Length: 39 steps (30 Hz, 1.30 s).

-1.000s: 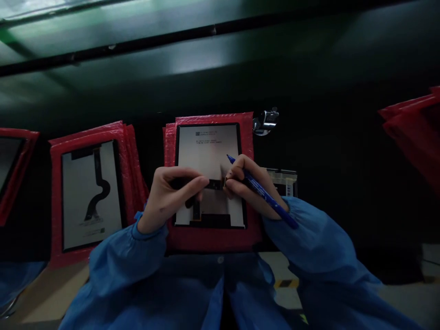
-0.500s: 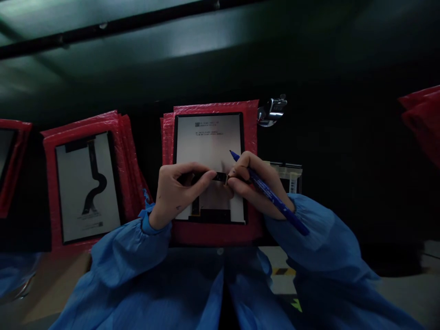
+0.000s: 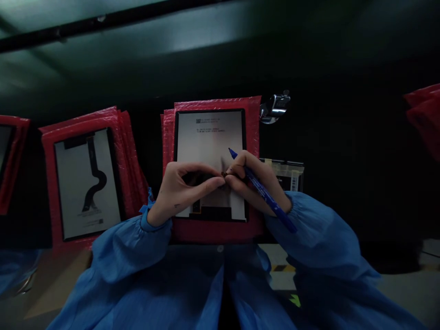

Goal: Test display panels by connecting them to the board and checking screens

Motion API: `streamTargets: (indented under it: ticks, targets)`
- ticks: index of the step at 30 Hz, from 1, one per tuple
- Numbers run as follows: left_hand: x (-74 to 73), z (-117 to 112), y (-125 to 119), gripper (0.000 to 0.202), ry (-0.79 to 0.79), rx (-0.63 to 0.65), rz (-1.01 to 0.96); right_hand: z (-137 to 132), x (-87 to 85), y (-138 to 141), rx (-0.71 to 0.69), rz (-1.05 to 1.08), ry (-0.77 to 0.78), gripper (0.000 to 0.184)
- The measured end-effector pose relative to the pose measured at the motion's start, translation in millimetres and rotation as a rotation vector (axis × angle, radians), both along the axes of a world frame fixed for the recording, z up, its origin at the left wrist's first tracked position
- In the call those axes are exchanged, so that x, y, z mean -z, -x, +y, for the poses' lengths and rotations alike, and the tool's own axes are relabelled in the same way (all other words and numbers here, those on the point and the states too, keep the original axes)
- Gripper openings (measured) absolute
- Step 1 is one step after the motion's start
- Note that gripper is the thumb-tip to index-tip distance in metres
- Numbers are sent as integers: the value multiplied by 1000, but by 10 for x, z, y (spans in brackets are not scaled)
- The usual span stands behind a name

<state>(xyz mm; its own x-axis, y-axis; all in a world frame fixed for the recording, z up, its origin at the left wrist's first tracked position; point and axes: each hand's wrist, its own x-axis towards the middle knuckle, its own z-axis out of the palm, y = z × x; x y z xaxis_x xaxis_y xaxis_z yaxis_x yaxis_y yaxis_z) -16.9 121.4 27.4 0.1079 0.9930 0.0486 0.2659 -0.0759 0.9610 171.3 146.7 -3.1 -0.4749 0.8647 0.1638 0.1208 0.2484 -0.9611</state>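
A display panel (image 3: 210, 146) lies face down on red bubble-wrap bags (image 3: 252, 137) in front of me, its pale back carrying small print. Above its lower half, my left hand (image 3: 184, 190) pinches the end of the panel's dark flex cable (image 3: 196, 207) between thumb and forefinger; most of the cable is hidden by the hand. My right hand (image 3: 256, 181) meets those fingertips, its thumb and forefinger pinched at the cable's tip. A blue marker pen (image 3: 266, 195) is also held in the right hand, slanting across it with the tip pointing up and left.
On the left, another panel with a curved black flex cable (image 3: 96, 178) rests on stacked red bags (image 3: 129, 169). A shiny metal tally counter (image 3: 275, 108) stands behind the middle stack. Beyond my right hand lies a part with a barcode label (image 3: 294, 180). More red wrap (image 3: 426, 119) sits far right.
My left fingers have slid right along the flex cable to its tip, covering the part that showed before. The right hand stays close by, with the marker pen tilted slightly steeper.
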Motion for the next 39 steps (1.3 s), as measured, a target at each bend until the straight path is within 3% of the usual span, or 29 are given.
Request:
streamTargets:
  ticks: [6,17,27,39]
  targets:
    - [22,24,0,7,-72,-107,-16,-1,-35,0,-18,49,43,24]
    - [88,-37,-70,8,-199,-129,133,11,-63,23,-26,160,42,25]
    - [73,-30,-82,10,-155,-157,153,-3,-27,3,-36,174,80,26]
    - [42,-6,-77,10,-114,-130,28,-5,-21,-11,-56,143,100,26]
